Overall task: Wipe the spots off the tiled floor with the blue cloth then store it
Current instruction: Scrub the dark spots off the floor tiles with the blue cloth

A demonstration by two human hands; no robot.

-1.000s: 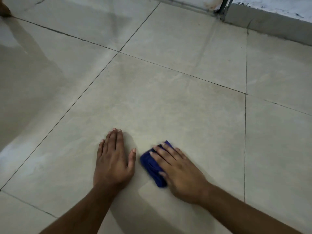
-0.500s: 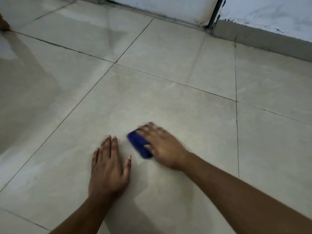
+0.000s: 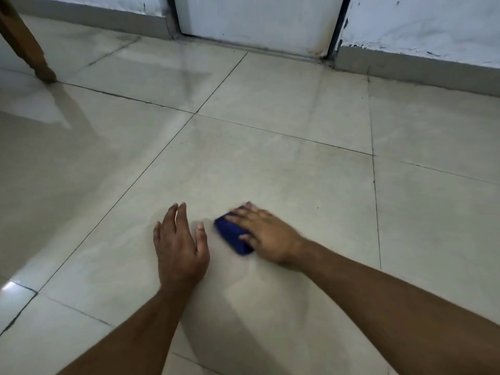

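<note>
A folded blue cloth [image 3: 232,235] lies on the pale tiled floor [image 3: 270,171] in the lower middle of the head view. My right hand [image 3: 266,234] lies flat on top of the cloth with straight fingers, pressing it against the tile; the thumb rests along its near edge. My left hand [image 3: 180,244] rests flat on the same tile just left of the cloth, fingers straight, holding nothing. A narrow gap separates its thumb from the cloth. A few tiny dark specks show on the tile beyond the cloth.
A white door [image 3: 257,20] in a dark frame stands at the back, with grey skirting [image 3: 419,69] along the wall to its right. A wooden furniture leg [image 3: 25,44] stands at the far left. Dark grout lines cross the floor.
My right hand has slid the cloth forward across the tile, away from me. The view has tilted up, bringing the door and wooden leg into sight. My left hand has stayed planted.
</note>
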